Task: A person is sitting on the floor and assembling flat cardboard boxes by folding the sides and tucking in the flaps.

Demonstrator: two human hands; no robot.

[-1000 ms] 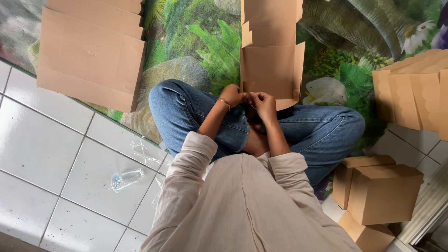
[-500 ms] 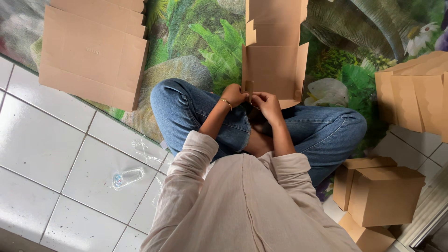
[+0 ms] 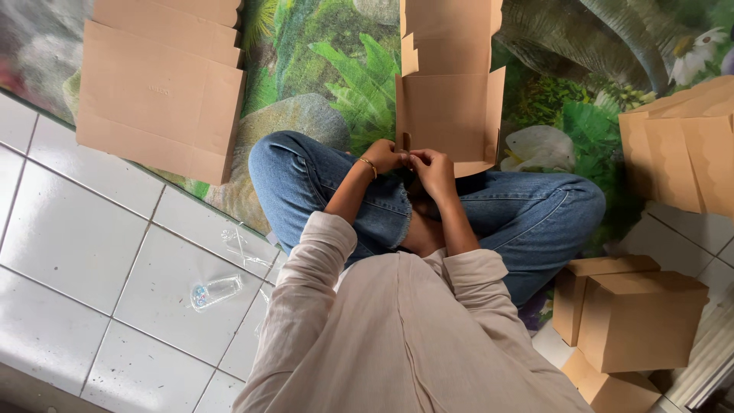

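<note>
A flat, unfolded brown cardboard box blank (image 3: 447,92) lies on the patterned mat in front of my crossed legs. My left hand (image 3: 384,155), with a bracelet at the wrist, pinches a small flap at the blank's near edge. Beside it, my right hand (image 3: 433,168) grips the same near edge, fingers curled over the cardboard. Both hands sit close together above my jeans.
A stack of flat cardboard blanks (image 3: 160,84) lies at the far left, another stack (image 3: 688,149) at the right. Assembled brown boxes (image 3: 638,321) stand by my right knee. Small clear plastic pieces (image 3: 216,291) lie on the white floor tiles at left.
Both hands have stayed at the near edge of the blank with only small finger movements; the view has shifted slightly.
</note>
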